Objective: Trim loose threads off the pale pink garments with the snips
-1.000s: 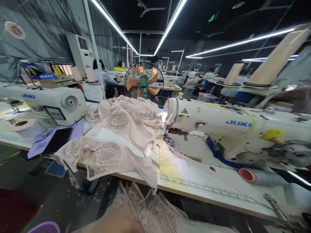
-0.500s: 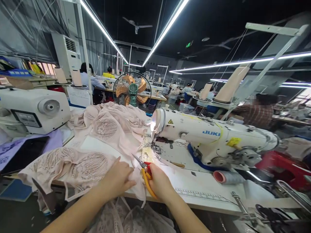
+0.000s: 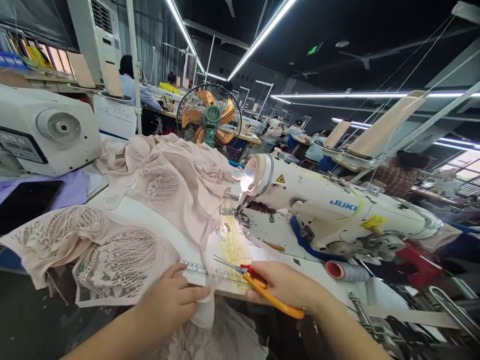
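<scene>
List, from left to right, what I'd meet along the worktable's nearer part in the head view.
Black phone → left hand → orange-handled scissors → grey thread spool. Left out for overlapping: right hand, pale lace garment.

We see a garment (image 3: 103, 237) of thin, matt cloth, and its cups (image 3: 125, 260) have a rough surface of raised lace. The scissors (image 3: 258, 286) have smooth metal blades (image 3: 231, 264), and their orange handle (image 3: 281, 302) looks like plastic. The table (image 3: 180, 245) has a smooth, pale surface. The sewing machine (image 3: 315, 185) looks to us like painted metal, smooth and rather glossy. In front of it, a yellowish film (image 3: 234, 237) shines like clear plastic. We notice also a stick (image 3: 275, 246) which seems wooden, a glossy dark phone (image 3: 32, 202), and a matt paper sheet (image 3: 116, 117).
</scene>
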### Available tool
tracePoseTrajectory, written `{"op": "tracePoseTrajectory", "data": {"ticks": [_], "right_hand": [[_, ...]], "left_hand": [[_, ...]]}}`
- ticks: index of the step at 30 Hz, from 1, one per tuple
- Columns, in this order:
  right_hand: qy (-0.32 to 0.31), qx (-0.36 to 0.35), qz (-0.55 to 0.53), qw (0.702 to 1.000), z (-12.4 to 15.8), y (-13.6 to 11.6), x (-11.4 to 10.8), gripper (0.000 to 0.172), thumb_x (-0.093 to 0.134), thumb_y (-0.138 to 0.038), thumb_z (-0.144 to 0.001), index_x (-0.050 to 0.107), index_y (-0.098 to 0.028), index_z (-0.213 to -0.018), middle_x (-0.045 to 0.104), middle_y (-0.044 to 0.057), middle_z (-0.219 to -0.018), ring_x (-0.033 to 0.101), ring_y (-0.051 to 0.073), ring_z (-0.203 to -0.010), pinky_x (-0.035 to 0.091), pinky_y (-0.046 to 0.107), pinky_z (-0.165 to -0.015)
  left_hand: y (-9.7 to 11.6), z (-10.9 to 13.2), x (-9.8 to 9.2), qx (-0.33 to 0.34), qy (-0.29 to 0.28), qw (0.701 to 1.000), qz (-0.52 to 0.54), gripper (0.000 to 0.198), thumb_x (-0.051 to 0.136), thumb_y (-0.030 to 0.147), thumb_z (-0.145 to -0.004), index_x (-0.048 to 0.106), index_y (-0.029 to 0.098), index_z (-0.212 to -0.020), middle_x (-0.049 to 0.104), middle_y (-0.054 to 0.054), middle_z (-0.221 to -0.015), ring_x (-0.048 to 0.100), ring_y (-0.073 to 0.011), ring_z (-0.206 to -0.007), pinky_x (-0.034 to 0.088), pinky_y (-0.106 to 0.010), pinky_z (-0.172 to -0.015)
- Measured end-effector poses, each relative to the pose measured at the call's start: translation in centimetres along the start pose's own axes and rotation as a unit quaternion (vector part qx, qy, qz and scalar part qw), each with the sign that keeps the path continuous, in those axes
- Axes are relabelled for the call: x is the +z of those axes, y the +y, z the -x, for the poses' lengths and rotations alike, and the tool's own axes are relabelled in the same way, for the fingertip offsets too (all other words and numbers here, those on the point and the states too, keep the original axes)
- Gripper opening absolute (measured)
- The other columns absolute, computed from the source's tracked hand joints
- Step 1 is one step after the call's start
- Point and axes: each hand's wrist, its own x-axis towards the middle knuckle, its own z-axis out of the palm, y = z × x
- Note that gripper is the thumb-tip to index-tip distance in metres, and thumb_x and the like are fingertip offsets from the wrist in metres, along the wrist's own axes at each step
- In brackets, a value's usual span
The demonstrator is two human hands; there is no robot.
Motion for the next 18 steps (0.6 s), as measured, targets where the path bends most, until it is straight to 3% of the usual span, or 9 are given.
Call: {"op": "tracePoseTrajectory", "data": {"ticks": [6, 12, 18], "right_hand": [[-0.121, -0.004, 0.083, 0.989, -2.1, -0.1, -2.9, 0.047, 0.047, -0.065, -0.072, 0.047, -0.02, -0.057, 0.043, -0.002, -0.054, 0.041, 0.014, -0.05, 0.027, 0.026, -0.046], [-0.153, -0.013, 0.095, 0.984, -4.0, -1.8, -3.3, 0.049, 0.052, -0.069, -0.065, 0.045, -0.021, -0.055, 0.044, -0.002, -0.055, 0.041, 0.015, -0.05, 0.027, 0.027, -0.045], [-0.174, -0.016, 0.096, 0.98, -5.0, -1.5, -3.1, 0.048, 0.055, -0.068, -0.063, 0.047, -0.021, -0.058, 0.044, -0.003, -0.057, 0.042, 0.015, -0.053, 0.027, 0.025, -0.047]], "left_hand": [[-0.1, 0.1, -0.2, -0.01, -0.002, 1.0, 0.014, 0.024, 0.048, 0.009, -0.084, 0.051, 0.022, -0.065, 0.07, 0.011, -0.104, 0.052, -0.0111, -0.063, 0.021, -0.038, -0.1], [-0.5, 0.6, -0.2, -0.028, -0.003, 0.999, 0.03, 0.026, 0.051, 0.007, -0.081, 0.045, 0.02, -0.059, 0.069, 0.016, -0.103, 0.05, -0.0113, -0.063, 0.022, -0.036, -0.098], [-0.9, 1.1, 0.4, -0.031, 0.015, 0.999, 0.036, 0.027, 0.056, 0.011, -0.079, 0.043, 0.019, -0.056, 0.07, 0.016, -0.099, 0.047, -0.0107, -0.058, 0.022, -0.035, -0.097]]}}
